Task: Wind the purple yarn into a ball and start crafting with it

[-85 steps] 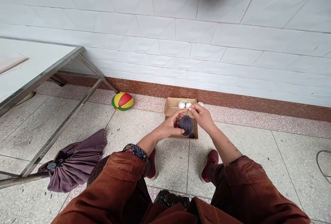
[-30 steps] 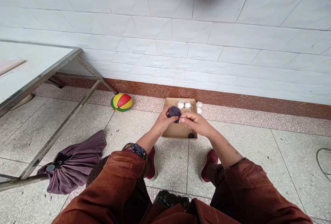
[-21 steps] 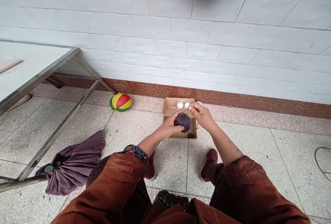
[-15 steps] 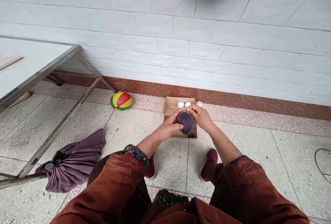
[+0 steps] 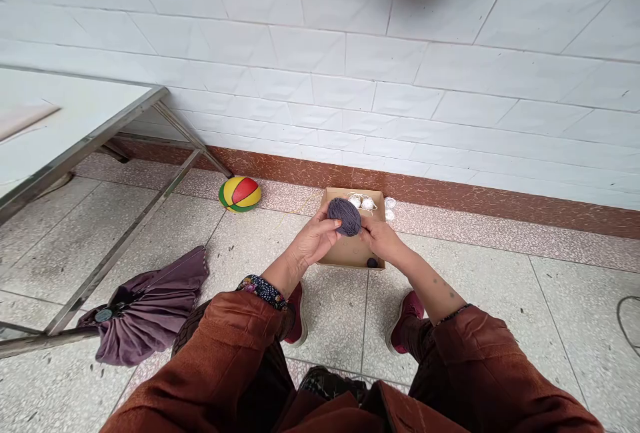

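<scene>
My left hand [image 5: 316, 238] is closed around a ball of dark purple-grey yarn [image 5: 344, 216], its thumb on the near side. Close against the ball's right side, my right hand [image 5: 381, 239] has its fingers pinched together; what lies between them is too small to make out. Below both hands a shallow cardboard box [image 5: 345, 258] sits on the floor. Two white yarn balls [image 5: 367, 203] with loose strands lie at its back, and a small dark ball [image 5: 372, 263] is in its near right corner.
More white balls [image 5: 390, 209] lie just right of the box by the wall. A colourful ball [image 5: 240, 193] rests on the floor to the left. Further left are a metal-framed table [image 5: 133, 103] and a folded purple umbrella [image 5: 150, 309]. A cable [image 5: 623, 326] lies far right.
The yarn ball has turned and shifted up and left in my left hand. My right hand has dropped from the ball's top to its lower right side.
</scene>
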`<state>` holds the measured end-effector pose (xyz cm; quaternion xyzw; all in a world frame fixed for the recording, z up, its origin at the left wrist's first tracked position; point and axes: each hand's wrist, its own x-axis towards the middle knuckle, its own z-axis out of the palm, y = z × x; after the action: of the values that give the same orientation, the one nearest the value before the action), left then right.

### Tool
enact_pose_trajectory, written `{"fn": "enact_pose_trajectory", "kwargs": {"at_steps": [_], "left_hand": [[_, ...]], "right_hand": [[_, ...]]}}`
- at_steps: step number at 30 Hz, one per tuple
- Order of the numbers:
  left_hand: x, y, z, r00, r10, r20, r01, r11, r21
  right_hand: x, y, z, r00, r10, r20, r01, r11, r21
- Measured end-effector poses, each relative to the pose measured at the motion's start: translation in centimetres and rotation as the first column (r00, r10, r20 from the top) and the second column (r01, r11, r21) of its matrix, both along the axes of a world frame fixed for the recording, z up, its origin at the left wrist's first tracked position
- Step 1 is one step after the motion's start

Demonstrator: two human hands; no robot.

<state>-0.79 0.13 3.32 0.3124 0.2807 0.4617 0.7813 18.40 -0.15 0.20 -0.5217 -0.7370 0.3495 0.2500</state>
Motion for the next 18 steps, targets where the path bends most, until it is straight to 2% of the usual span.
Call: {"fn": "enact_pose_trajectory", "kwargs": {"at_steps": [5, 8, 10, 13, 15, 18], "left_hand": [[0.2, 1.1, -1.0, 0.974, 0.184, -0.128, -0.181, 0.983, 0.038], [0.5, 1.2, -1.7, 0.937, 0.216, -0.276, -0.196, 0.976, 0.096], [0.7, 1.0, -2.1, 0.904, 0.184, -0.386, -0.135, 0.979, 0.15], [1.2, 0.4, -2.4, 0.849, 0.1, -0.519, 0.029, 0.971, 0.236], [1.4, 0.0, -2.6, 0.839, 0.024, -0.544, 0.146, 0.953, 0.267], [1.7, -0.5, -2.8, 0.857, -0.083, -0.508, 0.251, 0.929, 0.272]], "right_hand": [[-0.1, -1.0, 1.3, 0.979, 0.17, -0.108, -0.167, 0.985, 0.037], [0.0, -1.5, 2.6, 0.961, 0.193, -0.199, -0.191, 0.981, 0.029], [0.3, -1.7, 3.6, 0.953, 0.147, -0.266, -0.153, 0.988, -0.004], [1.0, -1.5, 4.5, 0.928, 0.068, -0.367, -0.091, 0.995, -0.047], [1.4, -1.2, 4.5, 0.915, 0.014, -0.403, -0.033, 0.999, -0.041], [2.0, -0.5, 3.9, 0.912, -0.103, -0.397, 0.116, 0.993, 0.008]]}}
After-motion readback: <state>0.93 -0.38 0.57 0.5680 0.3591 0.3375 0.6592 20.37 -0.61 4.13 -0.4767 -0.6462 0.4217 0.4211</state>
